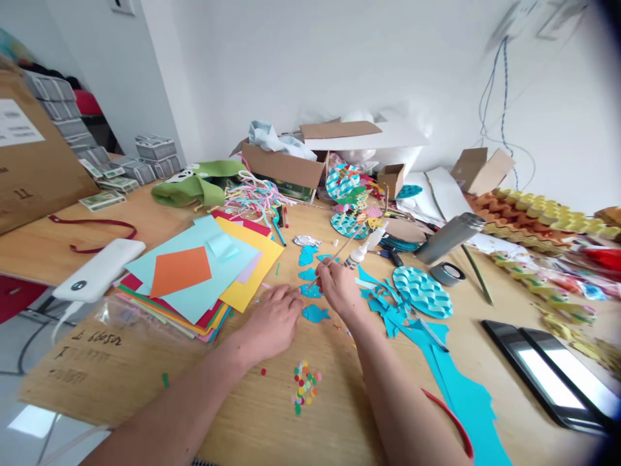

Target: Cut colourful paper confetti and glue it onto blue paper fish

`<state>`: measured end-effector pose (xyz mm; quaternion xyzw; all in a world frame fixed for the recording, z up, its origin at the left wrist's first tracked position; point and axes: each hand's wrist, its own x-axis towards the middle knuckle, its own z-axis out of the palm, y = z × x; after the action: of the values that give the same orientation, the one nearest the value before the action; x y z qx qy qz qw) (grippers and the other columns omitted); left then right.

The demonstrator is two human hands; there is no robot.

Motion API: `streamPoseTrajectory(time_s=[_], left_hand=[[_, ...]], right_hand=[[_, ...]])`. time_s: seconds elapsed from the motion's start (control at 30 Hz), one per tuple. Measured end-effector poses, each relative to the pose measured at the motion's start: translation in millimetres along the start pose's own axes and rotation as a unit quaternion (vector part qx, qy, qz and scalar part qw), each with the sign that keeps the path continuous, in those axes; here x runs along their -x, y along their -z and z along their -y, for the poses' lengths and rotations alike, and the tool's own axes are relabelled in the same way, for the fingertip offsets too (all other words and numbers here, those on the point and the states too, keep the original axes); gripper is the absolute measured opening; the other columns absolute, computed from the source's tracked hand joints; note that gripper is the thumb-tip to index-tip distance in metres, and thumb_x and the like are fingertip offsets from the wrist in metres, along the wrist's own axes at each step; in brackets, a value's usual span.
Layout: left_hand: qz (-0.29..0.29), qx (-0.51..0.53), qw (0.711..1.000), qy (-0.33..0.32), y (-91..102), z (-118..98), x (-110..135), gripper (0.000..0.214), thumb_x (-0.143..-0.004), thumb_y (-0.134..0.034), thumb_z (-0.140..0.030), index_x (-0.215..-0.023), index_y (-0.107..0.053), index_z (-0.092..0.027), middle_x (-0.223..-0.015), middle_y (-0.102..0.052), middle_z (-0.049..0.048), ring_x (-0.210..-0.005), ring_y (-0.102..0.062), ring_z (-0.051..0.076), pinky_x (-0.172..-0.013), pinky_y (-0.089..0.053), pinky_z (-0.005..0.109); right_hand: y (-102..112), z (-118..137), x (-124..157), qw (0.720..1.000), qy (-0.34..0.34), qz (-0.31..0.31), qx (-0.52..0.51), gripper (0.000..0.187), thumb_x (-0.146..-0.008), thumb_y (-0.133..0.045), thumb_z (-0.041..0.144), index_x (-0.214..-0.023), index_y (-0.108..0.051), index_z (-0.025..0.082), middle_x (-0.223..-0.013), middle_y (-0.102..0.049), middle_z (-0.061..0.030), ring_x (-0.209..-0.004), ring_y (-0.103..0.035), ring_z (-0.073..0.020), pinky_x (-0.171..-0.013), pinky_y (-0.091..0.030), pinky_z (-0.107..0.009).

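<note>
My right hand is closed in a pinch on a thin wooden stick that slants up to the right, its lower end over a small blue paper fish. My left hand rests on the table beside that fish, fingers curled and pressing down near it. Several more blue paper fish lie around: one just below the hands, others farther back. A small white glue bottle lies just behind my right hand. A little heap of coloured paper dots sits nearer to me.
A stack of coloured paper sheets lies left, a white power bank beyond it. Blue paper scraps, a patterned blue disc, a tape roll, a metal flask and a dark tablet lie right. Cardboard boxes stand behind.
</note>
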<state>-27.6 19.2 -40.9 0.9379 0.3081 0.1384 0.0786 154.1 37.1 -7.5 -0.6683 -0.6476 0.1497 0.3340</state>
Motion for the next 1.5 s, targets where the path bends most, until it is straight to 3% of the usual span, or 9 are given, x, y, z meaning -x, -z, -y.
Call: streamPoseTrajectory(time_s=[0.2,0.37,0.53,0.77,1.13,1.5], left_hand=[[0.001,-0.009,1.000,0.008,0.2,-1,0,0.032,-0.090,-0.042,-0.012,-0.120,-0.055,-0.014,-0.129,-0.057,0.0123,-0.129,-0.040,0.027,-0.107,-0.035,0.044],[-0.001,-0.018,1.000,0.009,-3.1,0,0,0.033,-0.091,-0.043,-0.015,-0.122,-0.053,-0.012,-0.132,-0.056,0.0129,-0.129,-0.040,0.028,-0.108,-0.035,0.044],[0.001,-0.015,1.000,0.011,-5.1,1,0,0.033,-0.091,-0.043,-0.015,-0.122,-0.053,-0.013,-0.133,-0.055,0.0126,-0.129,-0.040,0.028,-0.107,-0.035,0.044],[-0.007,-0.018,1.000,0.002,-4.0,0,1,0.029,-0.092,-0.041,-0.015,-0.118,-0.055,-0.014,-0.130,-0.057,0.0118,-0.128,-0.040,0.028,-0.108,-0.034,0.044],[-0.005,-0.015,1.000,0.002,-4.0,1,0,0.028,-0.092,-0.042,-0.013,-0.117,-0.055,-0.013,-0.130,-0.057,0.0115,-0.128,-0.040,0.028,-0.108,-0.034,0.043],[-0.004,-0.008,1.000,0.003,-4.0,0,0,0.030,-0.091,-0.043,-0.013,-0.118,-0.054,-0.014,-0.130,-0.057,0.0109,-0.128,-0.039,0.028,-0.108,-0.034,0.045]], right_hand=[[-5,-1,-7,1.000,-0.007,-0.016,-0.017,0.029,-0.090,-0.037,0.025,-0.066,-0.052,0.019,-0.059,-0.062,-0.0050,-0.053,-0.059,-0.0157,-0.055,-0.040,-0.025],[16,-15,-14,0.997,-0.018,-0.040,-0.056,0.032,-0.090,-0.035,0.030,-0.065,-0.052,0.019,-0.059,-0.061,-0.0054,-0.052,-0.059,-0.0168,-0.053,-0.043,-0.027],[36,-26,-20,0.977,-0.038,-0.105,-0.179,0.025,-0.084,-0.042,0.029,-0.067,-0.055,0.018,-0.055,-0.057,-0.0013,-0.048,-0.057,-0.0146,-0.049,-0.044,-0.025],[10,-21,-16,0.996,0.019,0.020,-0.086,0.026,-0.088,-0.041,0.030,-0.068,-0.054,0.018,-0.063,-0.063,-0.0031,-0.051,-0.059,-0.0134,-0.050,-0.044,-0.022],[-1,-11,-11,0.996,0.072,0.053,0.017,0.030,-0.090,-0.038,0.027,-0.061,-0.047,0.022,-0.062,-0.063,-0.0043,-0.057,-0.060,-0.0155,-0.057,-0.038,-0.024],[-5,-13,-11,0.993,0.091,0.042,0.060,0.027,-0.089,-0.038,0.025,-0.064,-0.046,0.022,-0.060,-0.059,-0.0023,-0.057,-0.058,-0.0159,-0.056,-0.034,-0.024]])
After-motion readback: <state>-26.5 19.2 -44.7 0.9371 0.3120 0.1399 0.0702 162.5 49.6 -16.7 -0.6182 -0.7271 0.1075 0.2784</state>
